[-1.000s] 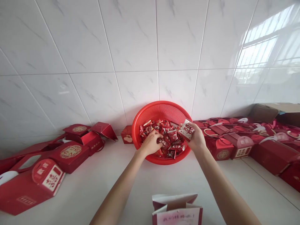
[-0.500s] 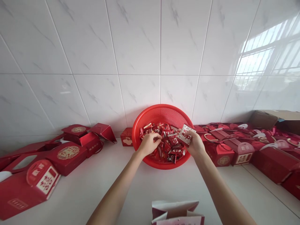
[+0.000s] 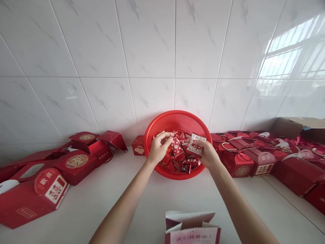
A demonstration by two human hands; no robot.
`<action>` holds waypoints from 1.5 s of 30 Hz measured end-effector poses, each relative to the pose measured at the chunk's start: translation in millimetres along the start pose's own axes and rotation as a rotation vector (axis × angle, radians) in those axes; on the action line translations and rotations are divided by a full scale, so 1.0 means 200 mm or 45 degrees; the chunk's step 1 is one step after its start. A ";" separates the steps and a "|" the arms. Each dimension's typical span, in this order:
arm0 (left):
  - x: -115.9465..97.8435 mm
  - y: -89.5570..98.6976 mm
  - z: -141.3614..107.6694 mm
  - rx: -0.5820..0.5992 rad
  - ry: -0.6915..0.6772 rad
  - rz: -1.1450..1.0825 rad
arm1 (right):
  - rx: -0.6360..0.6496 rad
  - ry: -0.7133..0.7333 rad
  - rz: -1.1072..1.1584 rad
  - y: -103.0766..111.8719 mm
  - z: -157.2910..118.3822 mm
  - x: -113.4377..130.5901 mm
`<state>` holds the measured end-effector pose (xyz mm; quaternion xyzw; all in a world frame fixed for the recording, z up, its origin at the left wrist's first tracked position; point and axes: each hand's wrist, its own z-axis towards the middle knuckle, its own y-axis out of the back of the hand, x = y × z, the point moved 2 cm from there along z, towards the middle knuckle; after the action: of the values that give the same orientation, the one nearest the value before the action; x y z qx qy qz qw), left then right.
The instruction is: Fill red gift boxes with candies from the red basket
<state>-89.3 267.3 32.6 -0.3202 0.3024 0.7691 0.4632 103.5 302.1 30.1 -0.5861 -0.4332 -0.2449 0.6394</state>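
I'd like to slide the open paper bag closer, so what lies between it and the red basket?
Nothing stands between the red basket and the open paper bag: the head view shows only bare white counter there.

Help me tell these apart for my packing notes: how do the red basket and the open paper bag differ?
The red basket is rounded with perforated walls, while the paper bag is angular, with sides creased inward at its mouth. The red basket visibly holds wrapped pieces; no contents show in the paper bag, though its bottom is out of sight. Both are open at the top.
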 end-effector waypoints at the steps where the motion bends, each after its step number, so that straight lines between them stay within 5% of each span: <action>1: 0.00 0.00 0.00 -0.009 0.007 -0.031 | 0.014 -0.006 -0.018 -0.01 -0.01 0.00; 8: -0.01 -0.01 -0.02 -0.121 0.099 -0.150 | 0.043 -0.076 -0.095 -0.06 -0.04 -0.06; 15: -0.05 -0.03 -0.05 -0.072 0.112 -0.117 | 0.298 0.038 -0.130 -0.10 -0.08 -0.07; 24: -0.10 -0.06 -0.07 0.303 0.253 -0.265 | 0.330 0.215 -0.264 -0.08 -0.09 -0.02; 45: -0.07 -0.03 -0.06 0.445 0.292 -0.157 | 0.277 0.333 -0.348 -0.04 -0.09 0.03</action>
<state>-77.2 253.9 34.8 -0.3383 0.4617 0.6337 0.5204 104.2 285.2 40.0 -0.4126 -0.4459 -0.3551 0.7105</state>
